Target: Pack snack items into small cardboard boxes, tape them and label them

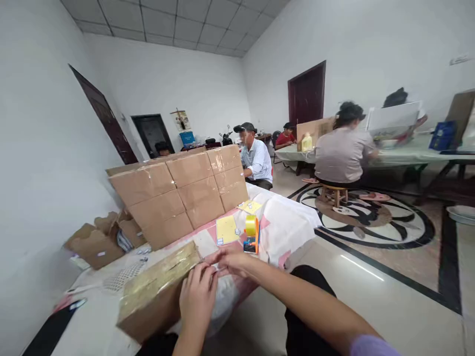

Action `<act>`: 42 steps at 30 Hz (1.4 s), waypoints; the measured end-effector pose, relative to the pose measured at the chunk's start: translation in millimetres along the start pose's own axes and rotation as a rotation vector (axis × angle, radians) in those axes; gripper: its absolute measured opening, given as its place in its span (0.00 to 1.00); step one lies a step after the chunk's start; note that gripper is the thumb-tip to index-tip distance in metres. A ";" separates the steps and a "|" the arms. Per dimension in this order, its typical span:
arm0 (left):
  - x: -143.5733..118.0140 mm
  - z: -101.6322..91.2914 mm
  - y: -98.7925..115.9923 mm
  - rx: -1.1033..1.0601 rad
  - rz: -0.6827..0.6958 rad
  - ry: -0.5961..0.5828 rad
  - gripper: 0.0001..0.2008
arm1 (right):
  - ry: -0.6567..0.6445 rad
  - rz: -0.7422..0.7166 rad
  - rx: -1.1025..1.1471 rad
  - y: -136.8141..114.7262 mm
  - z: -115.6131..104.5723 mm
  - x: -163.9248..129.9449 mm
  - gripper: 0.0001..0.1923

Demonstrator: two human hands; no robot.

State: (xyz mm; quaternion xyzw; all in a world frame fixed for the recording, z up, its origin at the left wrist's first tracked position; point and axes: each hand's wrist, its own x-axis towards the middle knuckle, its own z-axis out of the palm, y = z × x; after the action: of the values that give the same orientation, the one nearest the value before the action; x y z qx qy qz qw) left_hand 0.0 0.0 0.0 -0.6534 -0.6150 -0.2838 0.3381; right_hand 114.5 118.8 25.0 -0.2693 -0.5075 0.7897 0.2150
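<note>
A cardboard box [159, 287] lies close in front of me, its top covered with shiny tape. My left hand [198, 289] is pressed against the box's near right end, fingers bent and close together. At the same end, my right hand [232, 262] reaches in from the right with fingers drawn together by the box corner. Whatever lies between those fingertips is hidden. Beyond my right hand is a tape dispenser [256, 242] with an orange frame and a yellow roll of tape [251, 225]. A yellow sheet [227, 230] lies beside it.
A wall of taped cardboard boxes [178, 193] stands across the table. Open cartons [98, 242] sit at the left wall. A white and pink cloth [285, 225] covers the table. A person in a light shirt [258, 160] sits beyond; others work at a table on the right.
</note>
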 end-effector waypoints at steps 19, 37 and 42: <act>-2.2 -3.0 -9.9 -0.247 -0.217 0.020 0.13 | -0.221 -0.141 -0.251 -6.0 -16.4 3.2 0.06; 2.1 -21.2 -13.3 -0.126 -0.399 0.077 0.11 | -0.049 -0.480 -0.475 3.6 -24.4 14.8 0.06; 7.4 -24.9 -21.0 0.109 -0.333 0.071 0.19 | -0.060 -0.472 -0.484 4.2 -22.7 14.9 0.06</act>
State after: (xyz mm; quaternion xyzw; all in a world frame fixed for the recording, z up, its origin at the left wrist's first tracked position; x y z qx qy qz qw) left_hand -19.2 -14.9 22.9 -0.5130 -0.7167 -0.3251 0.3428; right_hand 117.5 141.9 10.3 -0.1643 -0.7349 0.5822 0.3065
